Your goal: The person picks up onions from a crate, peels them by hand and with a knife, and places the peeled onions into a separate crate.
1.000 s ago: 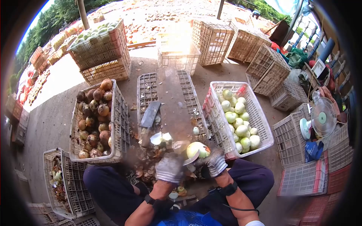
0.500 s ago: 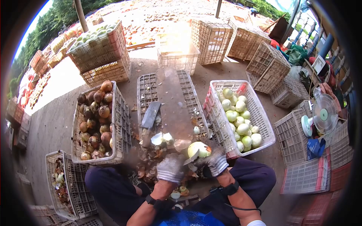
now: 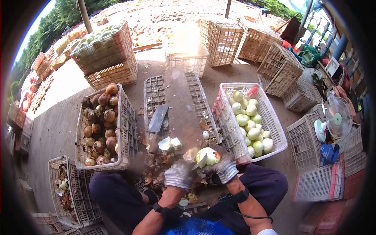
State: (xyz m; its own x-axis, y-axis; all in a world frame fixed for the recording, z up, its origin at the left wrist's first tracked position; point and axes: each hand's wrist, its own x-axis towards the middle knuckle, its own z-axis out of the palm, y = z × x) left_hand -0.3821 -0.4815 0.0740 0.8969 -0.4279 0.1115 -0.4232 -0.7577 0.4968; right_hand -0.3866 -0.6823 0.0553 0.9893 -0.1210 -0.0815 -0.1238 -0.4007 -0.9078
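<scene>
My right hand [image 3: 224, 169], in a knit work glove, grips a pale green peeled onion [image 3: 207, 155] over the low board [image 3: 178, 109] in front of me. My left hand [image 3: 178, 175], gloved too, is closed on a small knife [image 3: 197, 163] whose blade points at the onion's underside. Brown onion skins [image 3: 156, 172] lie piled under and left of my hands. A cleaver [image 3: 158, 119] rests on the board farther out, beside cut onion pieces [image 3: 169, 143].
A white crate [image 3: 125, 129] of brown unpeeled onions stands at the left. At the right a white crate [image 3: 274, 125] holds peeled onions. A scrap crate [image 3: 78, 203] sits at lower left. Empty crates [image 3: 278, 70] and a fan [image 3: 337, 119] stand to the right.
The hands and onion have barely shifted; the knife stays against the onion. The view has drifted slightly.
</scene>
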